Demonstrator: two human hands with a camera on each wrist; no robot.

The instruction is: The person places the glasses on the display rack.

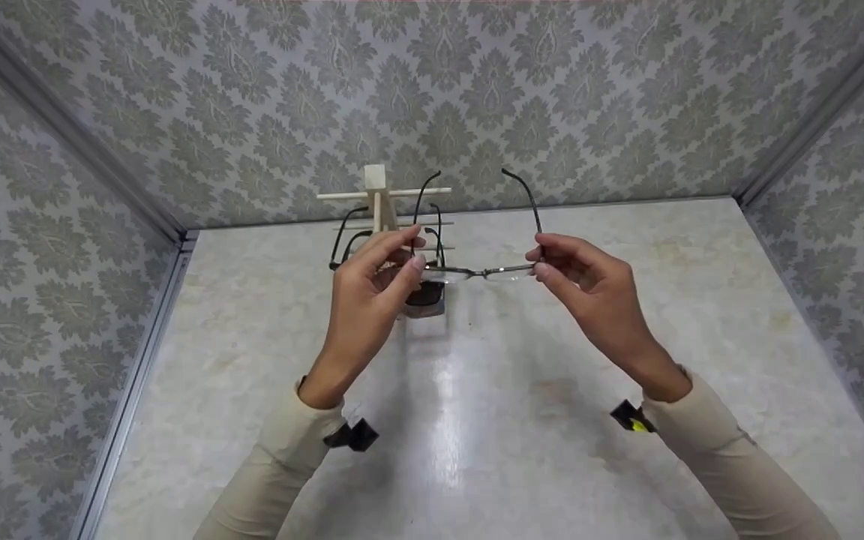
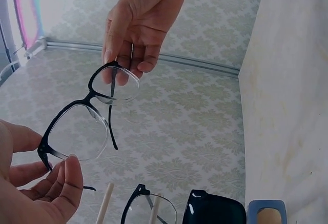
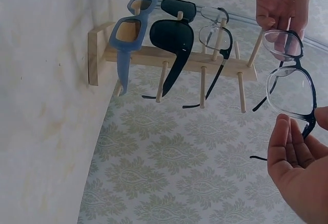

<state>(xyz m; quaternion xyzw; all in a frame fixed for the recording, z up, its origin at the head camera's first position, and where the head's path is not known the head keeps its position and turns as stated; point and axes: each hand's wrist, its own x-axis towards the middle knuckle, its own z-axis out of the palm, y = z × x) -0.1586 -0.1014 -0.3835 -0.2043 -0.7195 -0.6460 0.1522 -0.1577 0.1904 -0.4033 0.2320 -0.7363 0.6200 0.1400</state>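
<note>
A pair of eyeglasses (image 1: 484, 273) with dark upper rims and clear lower edges is held up between both hands, temples unfolded and pointing away. My left hand (image 1: 372, 289) pinches the left hinge end, thumb against fingers. At the opposite hinge, my right hand (image 1: 601, 285) pinches with thumb and fingertips. Just beyond the left hand stands a wooden display rack (image 1: 375, 177) with crosswise pegs. In the right wrist view its top pegs carry no glasses, and lower down hang similar clear-lensed glasses (image 3: 225, 53), black sunglasses (image 3: 171, 35) and blue-framed sunglasses (image 3: 128, 44).
The rack stands on a pale marbled table (image 1: 522, 465) near its back edge. Patterned wall panels (image 1: 447, 97) close off the back and both sides, joined by metal corner strips (image 1: 807, 112). Small black devices (image 1: 353, 435) sit at both sleeve cuffs.
</note>
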